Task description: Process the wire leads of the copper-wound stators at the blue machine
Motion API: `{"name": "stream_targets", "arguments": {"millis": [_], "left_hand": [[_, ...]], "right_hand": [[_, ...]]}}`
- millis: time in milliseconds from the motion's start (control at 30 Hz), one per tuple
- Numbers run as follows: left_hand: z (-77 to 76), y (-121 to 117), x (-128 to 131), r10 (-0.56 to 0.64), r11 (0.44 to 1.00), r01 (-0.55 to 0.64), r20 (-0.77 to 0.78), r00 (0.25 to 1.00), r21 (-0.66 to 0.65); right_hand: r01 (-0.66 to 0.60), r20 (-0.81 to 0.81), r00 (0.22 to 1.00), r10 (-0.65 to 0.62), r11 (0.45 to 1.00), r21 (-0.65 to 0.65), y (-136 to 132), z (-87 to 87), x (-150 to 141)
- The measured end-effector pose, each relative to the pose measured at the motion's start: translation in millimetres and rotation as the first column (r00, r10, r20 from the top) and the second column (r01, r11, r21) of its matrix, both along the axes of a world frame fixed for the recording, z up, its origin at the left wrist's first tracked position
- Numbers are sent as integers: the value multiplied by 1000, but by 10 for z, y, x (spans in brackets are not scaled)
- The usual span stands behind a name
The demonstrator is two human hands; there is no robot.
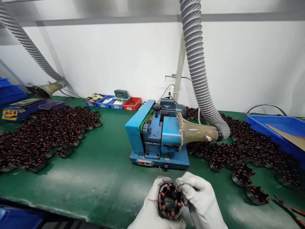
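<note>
A ring-shaped motor stator (160,203) with copper windings and black insulators is held up in front of me, its open centre facing the camera. My left hand (150,208), in a white glove, wraps round its left side and underside. At the stator's upper right edge, my right hand (202,197), also gloved, has its thumb and fingers pinched together. Whether those fingertips grip the rim or a wire end is too small to tell. A thin wire (160,171) sticks up above the stator. Just beyond my hands stands a blue belt sanding machine (154,136).
Many stators lie heaped on the green table (105,178), in a left pile (54,133) and a right pile (247,152). Red-handled cutters (288,206) lie at right. A grey hose (195,57) hangs to the machine. Blue bins (274,127) and a red tray (132,103) stand behind.
</note>
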State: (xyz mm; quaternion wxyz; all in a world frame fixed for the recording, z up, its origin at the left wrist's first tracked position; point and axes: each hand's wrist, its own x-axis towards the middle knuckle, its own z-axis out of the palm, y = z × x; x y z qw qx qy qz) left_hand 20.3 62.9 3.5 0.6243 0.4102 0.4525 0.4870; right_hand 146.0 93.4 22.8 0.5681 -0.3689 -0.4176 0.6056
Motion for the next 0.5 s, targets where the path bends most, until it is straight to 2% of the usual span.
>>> {"name": "stream_targets", "arguments": {"millis": [67, 100, 167, 233, 300, 367, 433, 500], "left_hand": [[19, -15, -66, 2, 994, 8, -99, 995, 108], [33, -22, -100, 13, 987, 9, -135, 991, 158], [57, -27, -148, 39, 970, 7, -183, 982, 242], [63, -18, -157, 69, 946, 2, -208, 976, 323], [54, 0, -125, 104, 904, 11, -243, 964, 427], [45, 13, -65, 127, 858, 33, -273, 954, 512], [46, 15, -2, 153, 832, 34, -288, 945, 553], [55, 16, 46, 217, 807, 0, -297, 930, 590]], "right_hand": [[-79, -243, 970, 22, 971, -226, 41, 13, 19], [-121, -360, 933, 5, 946, -300, 61, 19, 40], [-128, -481, 875, -58, 930, -343, 81, 28, 86], [-104, -425, 905, -27, 954, -281, 67, 30, 111], [-103, -204, 977, 70, 982, -156, 40, 29, 102], [-114, -11, 993, 114, 992, -58, 40, 28, 78], [-121, -22, 993, 119, 989, -85, 89, 27, 77], [-119, -212, 974, 77, 974, -195, 174, 16, 114]]}}
